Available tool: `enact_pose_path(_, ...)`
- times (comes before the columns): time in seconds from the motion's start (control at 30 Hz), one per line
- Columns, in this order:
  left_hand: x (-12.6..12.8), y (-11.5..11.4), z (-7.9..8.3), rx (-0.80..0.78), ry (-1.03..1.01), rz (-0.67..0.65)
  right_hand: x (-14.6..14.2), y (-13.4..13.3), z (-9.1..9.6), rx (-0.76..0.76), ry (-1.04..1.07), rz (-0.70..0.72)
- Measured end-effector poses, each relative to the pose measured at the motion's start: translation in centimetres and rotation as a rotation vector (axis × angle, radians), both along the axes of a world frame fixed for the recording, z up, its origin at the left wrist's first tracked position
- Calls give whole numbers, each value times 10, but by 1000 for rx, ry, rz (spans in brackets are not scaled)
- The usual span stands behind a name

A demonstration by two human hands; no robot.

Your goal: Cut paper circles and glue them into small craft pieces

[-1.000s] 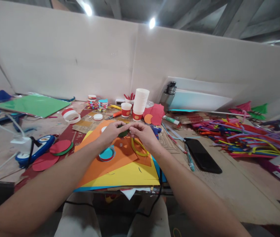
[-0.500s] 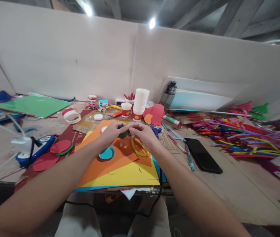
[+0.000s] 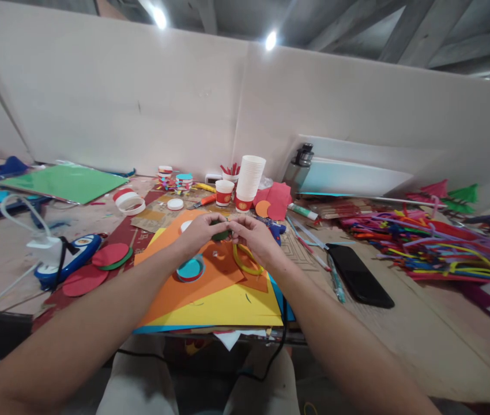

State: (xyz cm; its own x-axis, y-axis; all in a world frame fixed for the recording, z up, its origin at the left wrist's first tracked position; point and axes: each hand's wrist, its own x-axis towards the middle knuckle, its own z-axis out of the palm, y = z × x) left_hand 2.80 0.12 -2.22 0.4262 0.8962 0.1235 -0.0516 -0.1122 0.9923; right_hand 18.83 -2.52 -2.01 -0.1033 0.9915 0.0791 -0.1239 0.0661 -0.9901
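Observation:
My left hand (image 3: 202,231) and my right hand (image 3: 256,235) meet above the orange paper (image 3: 210,268). Between them is a small dark green piece (image 3: 220,234), perhaps paper; fingers cover much of it. Both hands are closed on it, fingertips pinched together. Just below my left hand lies a ring-shaped cup piece with a blue inside (image 3: 191,268). A yellow ring (image 3: 248,266) rests under my right hand. Yellow paper (image 3: 232,308) lies beneath the orange sheet.
Stacked paper cups (image 3: 251,176) stand near the back wall, beside a single cup (image 3: 225,193). Right of my arms are a black phone (image 3: 360,275) and a heap of pipe cleaners (image 3: 426,245). Red paper circles (image 3: 85,280) and a blue power strip (image 3: 72,259) lie left.
The whole view has shifted slightly, with things now a little farther right in it. My hands keep their pinch on the green piece with barely any movement.

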Motion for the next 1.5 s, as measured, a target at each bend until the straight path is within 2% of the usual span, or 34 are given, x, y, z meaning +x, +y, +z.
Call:
enact_pose_path(0.27, 0, -5, 4, 227, 241, 55, -1, 1, -1, 3, 13, -24)
enact_pose_path(0.5, -1, -6, 6, 274, 336, 102, 3, -2, 0, -54, 62, 5)
enact_pose_path(0.83, -2, 0, 1, 280, 314, 124, 4, 0, -1, -81, 138, 64)
enact_pose_path(1.0, -2, -4, 5, 268, 319, 121, 3, 0, 0, -66, 137, 76)
enact_pose_path(1.4, -4, 0, 4, 156, 112, 4, 0, -2, 4, -63, 156, 88)
enact_pose_path(1.5, -5, -2, 7, 154, 105, 31, -1, -3, 6, -44, 113, 87)
